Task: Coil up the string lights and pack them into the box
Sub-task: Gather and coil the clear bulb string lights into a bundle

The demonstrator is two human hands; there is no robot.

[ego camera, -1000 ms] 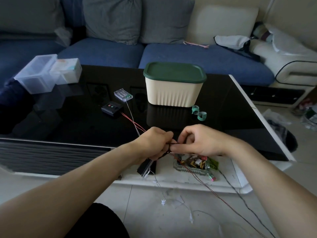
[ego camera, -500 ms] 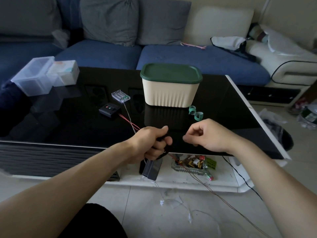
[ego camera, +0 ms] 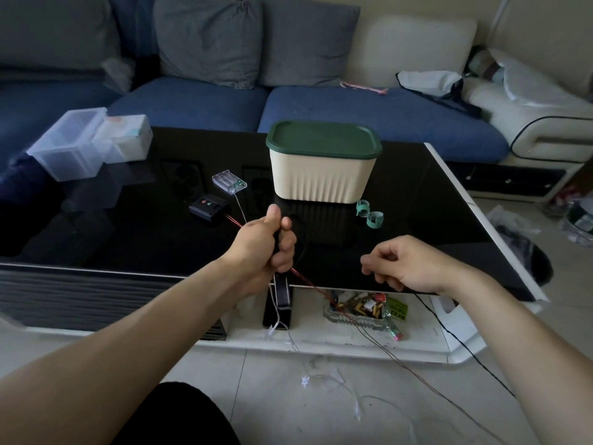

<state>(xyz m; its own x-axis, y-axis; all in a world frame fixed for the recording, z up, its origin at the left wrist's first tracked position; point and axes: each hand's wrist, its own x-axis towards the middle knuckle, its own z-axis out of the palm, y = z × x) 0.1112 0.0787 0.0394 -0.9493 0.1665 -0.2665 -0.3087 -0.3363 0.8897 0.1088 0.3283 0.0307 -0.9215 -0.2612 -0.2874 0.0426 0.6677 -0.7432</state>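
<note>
Left hand: the left hand [ego camera: 266,245] is held upright over the near edge of the table [ego camera: 417,220], fingers curled round a small dark bundle; this is judged to be the wound part of the string lights, kept in the fist so the loops cannot spring apart.
Right hand: the right hand [ego camera: 407,263] is held apart to the right, fingers loosely curled with thumb and forefinger close together; whether a thin strand is pinched there cannot be told.
Copper wire: the copper wire [ego camera: 308,279] is seen leaving the bottom of the left fist and running down to the floor [ego camera: 288,396], so much of the length is judged to be left to coil.
Black battery box: the black battery box [ego camera: 208,207] is left on the table, its red leads running toward the left hand, presumably as the fixed end.
Clear battery holder: the clear battery holder [ego camera: 229,181] lies just behind it, with its own pale wire.
White string lights: more white string lights [ego camera: 333,383] lie loose on the floor.
Cream box: the cream box [ego camera: 323,181] stands behind the hands with its green lid [ego camera: 322,138] on, so nothing is packed yet.
Green ties: two green ties [ego camera: 369,214] are laid beside the box, probably for binding the coils.
</note>
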